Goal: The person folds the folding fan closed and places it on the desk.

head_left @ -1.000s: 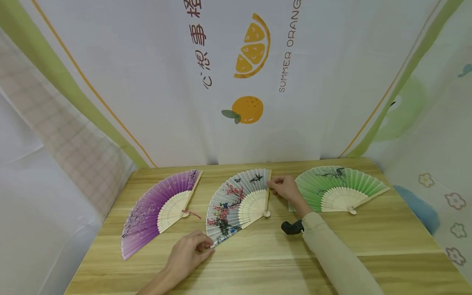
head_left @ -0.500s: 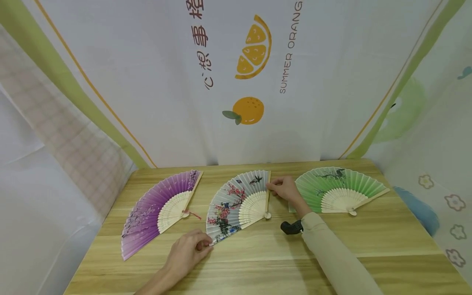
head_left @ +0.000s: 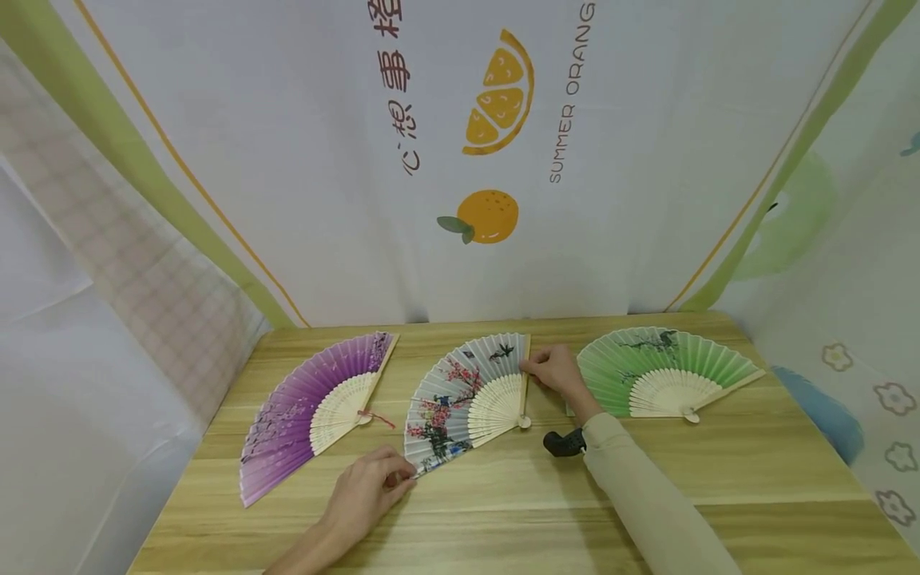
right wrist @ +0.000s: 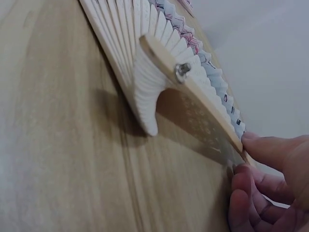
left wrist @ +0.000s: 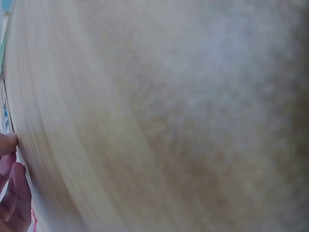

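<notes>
A pale grey folding fan [head_left: 460, 391] with red blossoms, birds and cream ribs lies spread in the middle of the table. My left hand [head_left: 368, 489] pinches its lower left corner between thumb and fingers. On its other side my right hand [head_left: 557, 370] pinches the wooden guard stick [right wrist: 207, 108]; the right wrist view shows thumb and fingertips on either face of that stick, by a metal rivet [right wrist: 182, 69]. Left of it lies a spread purple fan [head_left: 305, 411] with a red cord. A spread green fan [head_left: 661, 363] lies to the right, partly behind my right hand.
All the fans lie on a wood-grain table [head_left: 489, 527]. A black wrist camera [head_left: 564, 443] sticks out beside my right sleeve [head_left: 647, 495]. A white curtain [head_left: 345, 239] printed with oranges hangs behind the table's far edge.
Both hands keep their pinch on the grey fan. Its lower left corner has moved up very slightly, and the head view has shifted a little.
</notes>
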Demonstrator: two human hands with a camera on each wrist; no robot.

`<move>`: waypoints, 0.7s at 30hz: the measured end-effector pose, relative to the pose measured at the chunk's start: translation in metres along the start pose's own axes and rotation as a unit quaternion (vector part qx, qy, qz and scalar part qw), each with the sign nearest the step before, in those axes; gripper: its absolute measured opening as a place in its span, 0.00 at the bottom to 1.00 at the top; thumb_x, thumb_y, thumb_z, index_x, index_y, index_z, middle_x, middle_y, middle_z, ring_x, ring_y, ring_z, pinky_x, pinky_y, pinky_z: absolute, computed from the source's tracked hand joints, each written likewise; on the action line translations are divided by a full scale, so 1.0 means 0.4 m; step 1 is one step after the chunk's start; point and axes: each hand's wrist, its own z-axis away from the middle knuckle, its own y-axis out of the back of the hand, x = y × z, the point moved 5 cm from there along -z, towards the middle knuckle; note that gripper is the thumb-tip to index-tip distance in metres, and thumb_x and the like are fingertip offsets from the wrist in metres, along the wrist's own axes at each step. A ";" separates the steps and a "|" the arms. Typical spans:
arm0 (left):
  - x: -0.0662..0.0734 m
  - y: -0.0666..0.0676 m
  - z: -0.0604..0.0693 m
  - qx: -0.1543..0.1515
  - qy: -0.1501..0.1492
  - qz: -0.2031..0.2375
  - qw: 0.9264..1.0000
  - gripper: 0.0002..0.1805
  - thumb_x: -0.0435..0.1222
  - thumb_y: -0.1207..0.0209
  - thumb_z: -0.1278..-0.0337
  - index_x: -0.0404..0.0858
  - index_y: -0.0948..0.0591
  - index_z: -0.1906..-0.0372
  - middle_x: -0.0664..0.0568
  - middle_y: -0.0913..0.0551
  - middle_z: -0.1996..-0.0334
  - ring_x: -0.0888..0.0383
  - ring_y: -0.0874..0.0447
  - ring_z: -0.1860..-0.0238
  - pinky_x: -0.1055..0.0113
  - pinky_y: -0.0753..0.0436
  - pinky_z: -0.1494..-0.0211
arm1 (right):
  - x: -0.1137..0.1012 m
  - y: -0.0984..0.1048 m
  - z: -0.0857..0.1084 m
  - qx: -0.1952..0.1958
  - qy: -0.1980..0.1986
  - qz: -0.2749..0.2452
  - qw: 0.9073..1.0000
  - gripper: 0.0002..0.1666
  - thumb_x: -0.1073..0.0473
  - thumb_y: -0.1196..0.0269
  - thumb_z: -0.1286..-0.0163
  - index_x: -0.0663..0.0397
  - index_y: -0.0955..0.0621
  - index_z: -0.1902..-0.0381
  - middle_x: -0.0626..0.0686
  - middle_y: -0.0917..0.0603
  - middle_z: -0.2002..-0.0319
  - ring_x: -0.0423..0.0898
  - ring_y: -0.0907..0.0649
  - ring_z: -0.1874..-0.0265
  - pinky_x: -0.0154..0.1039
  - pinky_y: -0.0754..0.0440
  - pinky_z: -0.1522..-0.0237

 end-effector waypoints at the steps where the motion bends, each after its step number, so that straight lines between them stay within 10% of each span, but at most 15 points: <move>1: 0.000 -0.001 0.000 -0.001 0.000 -0.002 1.000 0.10 0.32 0.22 0.56 0.47 0.12 0.71 0.67 0.22 0.72 0.71 0.26 0.74 0.71 0.24 0.73 | 0.001 0.000 0.000 0.001 0.001 0.008 1.000 0.13 0.59 0.30 0.32 0.61 0.14 0.75 0.53 0.19 0.83 0.43 0.25 0.85 0.36 0.27 0.78; 21: 0.013 -0.007 -0.009 -0.004 -0.018 -0.042 0.999 0.12 0.28 0.24 0.57 0.47 0.15 0.75 0.68 0.26 0.75 0.72 0.30 0.75 0.71 0.26 0.75 | -0.003 0.006 0.004 -0.022 -0.027 -0.014 0.999 0.15 0.60 0.33 0.30 0.65 0.15 0.75 0.55 0.18 0.81 0.45 0.23 0.81 0.36 0.26 0.76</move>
